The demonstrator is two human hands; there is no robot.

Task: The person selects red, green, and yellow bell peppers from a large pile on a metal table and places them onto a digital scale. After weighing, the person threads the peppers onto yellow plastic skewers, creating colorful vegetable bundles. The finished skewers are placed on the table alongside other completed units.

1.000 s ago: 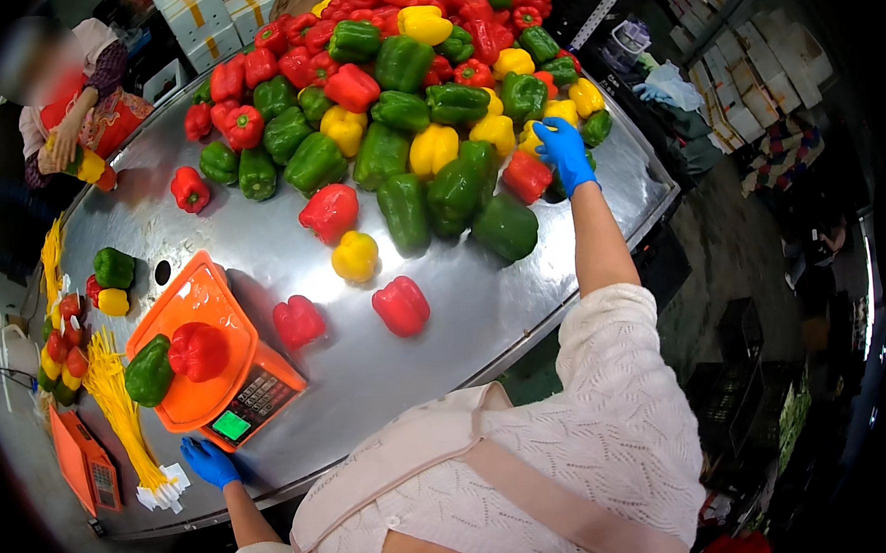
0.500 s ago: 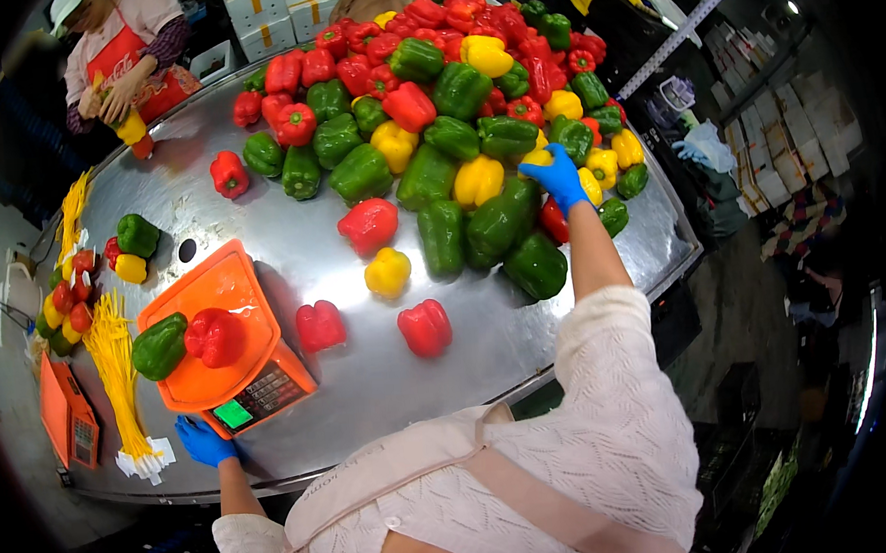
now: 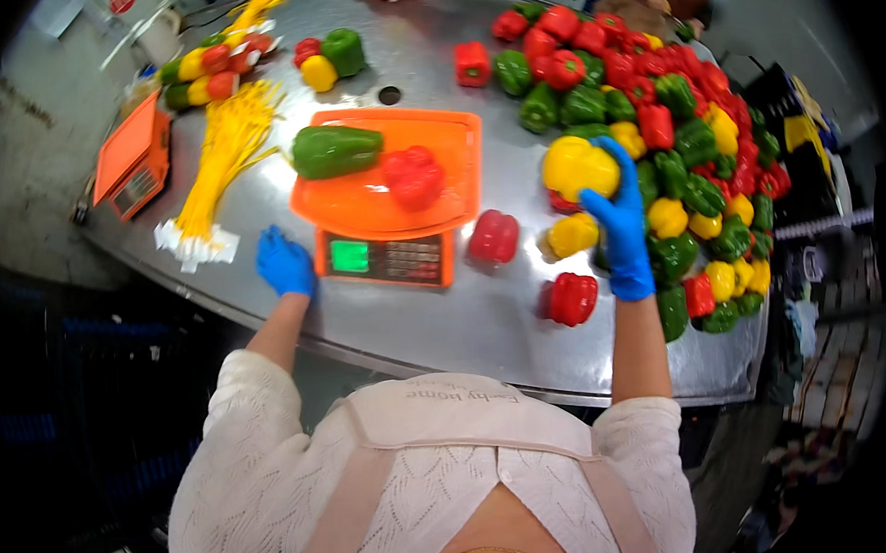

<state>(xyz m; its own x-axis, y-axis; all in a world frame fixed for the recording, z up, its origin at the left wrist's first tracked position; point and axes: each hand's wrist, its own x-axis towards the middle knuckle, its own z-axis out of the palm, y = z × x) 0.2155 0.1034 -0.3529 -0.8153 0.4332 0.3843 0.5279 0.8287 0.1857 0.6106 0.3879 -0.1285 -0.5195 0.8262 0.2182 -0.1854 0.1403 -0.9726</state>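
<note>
My right hand [image 3: 621, 232], in a blue glove, grips a yellow bell pepper [image 3: 580, 167] between thumb and fingers, lifted over the left side of the pepper pile. My left hand [image 3: 284, 263], gloved in blue too, lies on the metal table just left of the scale's display, its fingers extended and holding nothing. On the orange scale [image 3: 446, 136] a green bell pepper [image 3: 336, 151] and a red bell pepper [image 3: 414, 178] sit side by side. Another red bell pepper [image 3: 494, 237] rests right of the scale. A yellow bell pepper [image 3: 572, 236] and a red one [image 3: 572, 299] are near my right wrist.
A large heap of mixed bell peppers [image 3: 677, 144] covers the table's right side. Left of the scale are a bundle of yellow ties [image 3: 212, 168], a second orange scale [image 3: 134, 152] and several tied pepper packs [image 3: 207, 74]. A small three-pepper group [image 3: 331, 60] stands behind the scale.
My right hand has come leftward from the pile with a yellow bell pepper in it. The view has turned toward the scale; my left hand stays beside it.
</note>
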